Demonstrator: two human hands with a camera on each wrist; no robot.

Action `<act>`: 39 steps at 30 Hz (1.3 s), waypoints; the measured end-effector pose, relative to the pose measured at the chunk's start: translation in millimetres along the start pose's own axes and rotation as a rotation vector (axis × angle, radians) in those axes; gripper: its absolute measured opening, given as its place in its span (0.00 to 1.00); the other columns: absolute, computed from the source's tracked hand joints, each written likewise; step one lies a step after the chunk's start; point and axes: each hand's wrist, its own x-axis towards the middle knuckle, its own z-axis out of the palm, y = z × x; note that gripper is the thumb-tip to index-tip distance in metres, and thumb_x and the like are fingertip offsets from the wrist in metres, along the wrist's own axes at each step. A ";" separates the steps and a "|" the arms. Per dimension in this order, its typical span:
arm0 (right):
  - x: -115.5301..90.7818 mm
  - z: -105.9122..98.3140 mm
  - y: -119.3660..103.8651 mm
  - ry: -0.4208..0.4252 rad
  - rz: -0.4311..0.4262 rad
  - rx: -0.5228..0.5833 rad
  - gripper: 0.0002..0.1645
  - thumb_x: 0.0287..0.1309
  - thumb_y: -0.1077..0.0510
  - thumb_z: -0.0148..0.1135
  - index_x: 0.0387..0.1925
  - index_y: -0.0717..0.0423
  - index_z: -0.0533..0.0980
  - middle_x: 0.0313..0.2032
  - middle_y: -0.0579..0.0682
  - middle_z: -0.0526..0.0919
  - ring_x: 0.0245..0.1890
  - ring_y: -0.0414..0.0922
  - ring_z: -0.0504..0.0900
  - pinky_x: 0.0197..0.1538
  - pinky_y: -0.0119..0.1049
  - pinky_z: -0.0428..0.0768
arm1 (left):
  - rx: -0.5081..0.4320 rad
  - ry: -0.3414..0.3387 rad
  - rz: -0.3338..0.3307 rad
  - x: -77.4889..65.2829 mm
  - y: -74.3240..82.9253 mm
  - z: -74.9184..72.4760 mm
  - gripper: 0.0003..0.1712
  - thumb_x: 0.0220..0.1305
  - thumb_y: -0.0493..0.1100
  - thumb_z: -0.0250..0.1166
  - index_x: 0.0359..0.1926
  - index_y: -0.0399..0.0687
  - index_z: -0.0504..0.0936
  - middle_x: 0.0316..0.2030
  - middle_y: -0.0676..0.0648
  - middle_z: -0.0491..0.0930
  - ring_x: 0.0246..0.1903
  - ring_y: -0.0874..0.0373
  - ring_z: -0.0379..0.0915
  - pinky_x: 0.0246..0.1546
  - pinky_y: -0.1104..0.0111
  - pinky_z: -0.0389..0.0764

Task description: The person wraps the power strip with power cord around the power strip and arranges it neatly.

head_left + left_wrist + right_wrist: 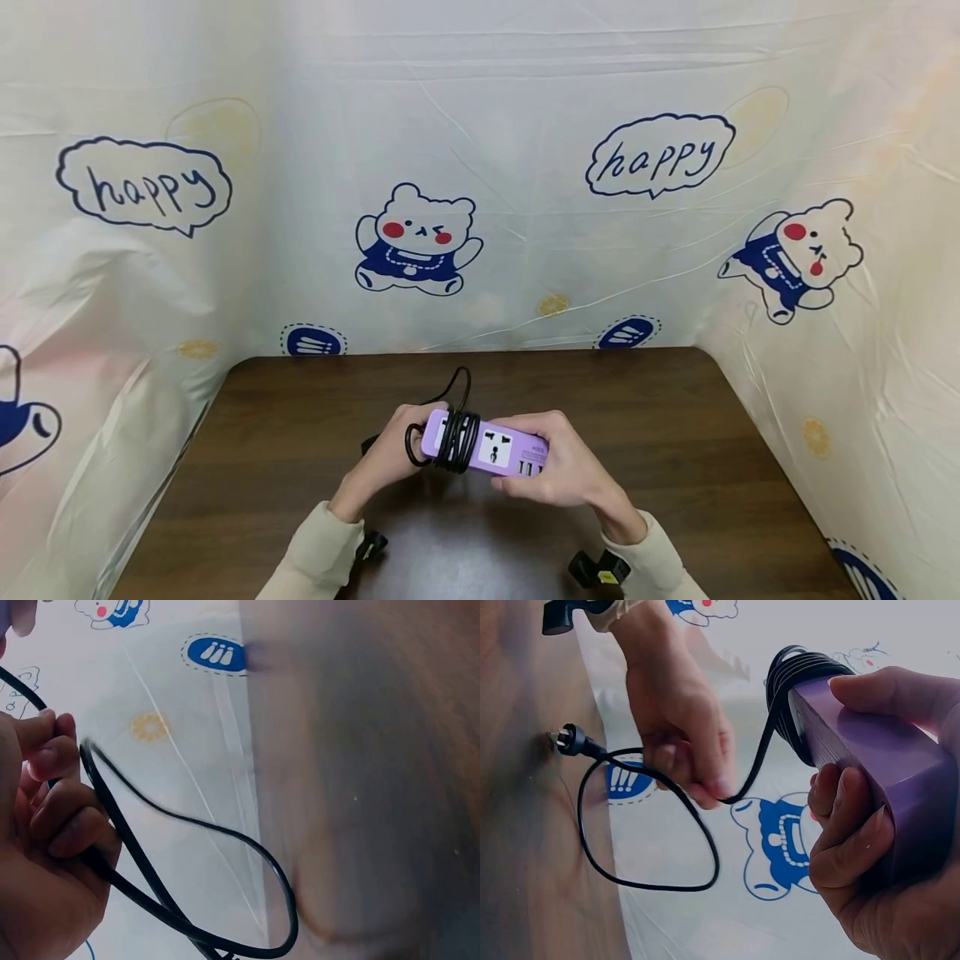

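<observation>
The power strip [486, 444], purple, is serving as the reference part and is being held above the tabletop [247, 475], between the two hands. The right hand [561, 462] is gripping the right end of the power strip; the thumb is pressing one side and the other fingers are curling around the opposite side. A white socket panel is facing upward at the middle of the power strip, and USB ports are showing beside the right hand.

The black cord [457, 443] is encircling the left end of the power strip in several close turns, partly covering a second white panel. The left hand [392, 447] is positioned just beside that end, and its fingers are pinching the free run of cord. A loose loop is extending past the left hand, and the plug [571, 740] is terminating it on the side away from the power strip; its prongs are showing.

Beyond the power strip, a pale sheet [525, 250] is hanging behind the tabletop, displaying printed bears and the word "happy".
</observation>
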 end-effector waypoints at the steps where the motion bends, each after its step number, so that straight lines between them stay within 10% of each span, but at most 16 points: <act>1: -0.1 1.0 0.2 -0.005 -0.001 -0.004 0.30 0.49 0.57 0.82 0.57 0.53 0.86 0.42 0.48 0.92 0.30 0.36 0.83 0.30 0.35 0.83 | 0.000 0.003 0.000 0.8 1.1 -0.2 0.14 0.67 0.34 0.69 0.37 0.64 0.82 0.27 0.62 0.76 0.27 0.66 0.69 0.31 0.70 0.73; 13: -4.6 9.4 1.2 -0.055 0.001 -0.021 0.31 0.48 0.56 0.82 0.57 0.53 0.86 0.39 0.47 0.91 0.31 0.34 0.83 0.30 0.32 0.83 | 0.091 0.069 -0.036 8.8 16.6 -10.8 0.06 0.74 0.49 0.70 0.37 0.66 0.88 0.27 0.65 0.82 0.25 0.68 0.71 0.30 0.71 0.74; 19: -4.3 10.1 2.1 -0.069 -0.008 -0.042 0.30 0.48 0.56 0.81 0.56 0.49 0.85 0.38 0.44 0.90 0.31 0.34 0.83 0.31 0.31 0.83 | 0.215 0.127 0.046 16.1 24.7 -21.1 0.04 0.66 0.49 0.77 0.33 0.64 0.90 0.22 0.66 0.79 0.20 0.71 0.64 0.25 0.73 0.69; 39: -1.8 13.6 2.0 -0.122 0.013 -0.227 0.34 0.44 0.58 0.83 0.57 0.42 0.84 0.38 0.36 0.87 0.31 0.31 0.81 0.32 0.26 0.80 | 0.339 0.013 0.045 29.2 61.3 -42.3 0.08 0.67 0.57 0.76 0.31 0.70 0.87 0.18 0.67 0.68 0.17 0.71 0.59 0.21 0.72 0.60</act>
